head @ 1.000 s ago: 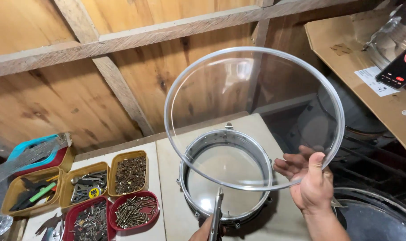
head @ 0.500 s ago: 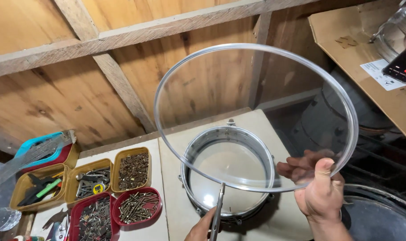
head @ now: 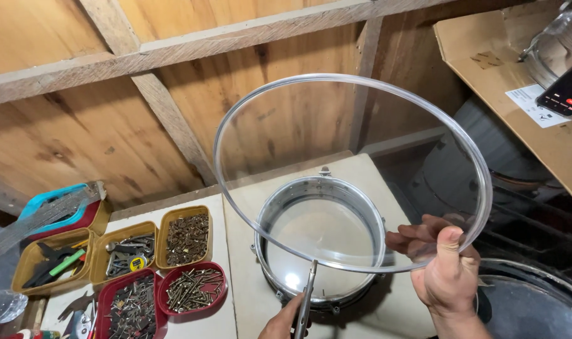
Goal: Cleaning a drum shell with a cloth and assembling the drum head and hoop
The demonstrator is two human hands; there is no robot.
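Right hand [head: 446,273]: clamped on near rim of clear drumhead [head: 352,169], held tilted above drum shell [head: 320,242] | Left hand [head: 286,321]: closed round thin metal tool [head: 306,295], near edge | Screw trays [head: 141,263] left

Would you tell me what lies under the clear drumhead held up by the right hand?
Seen through the clear drumhead, a metal drum shell sits on the table. The right hand covers the rim where it grips.
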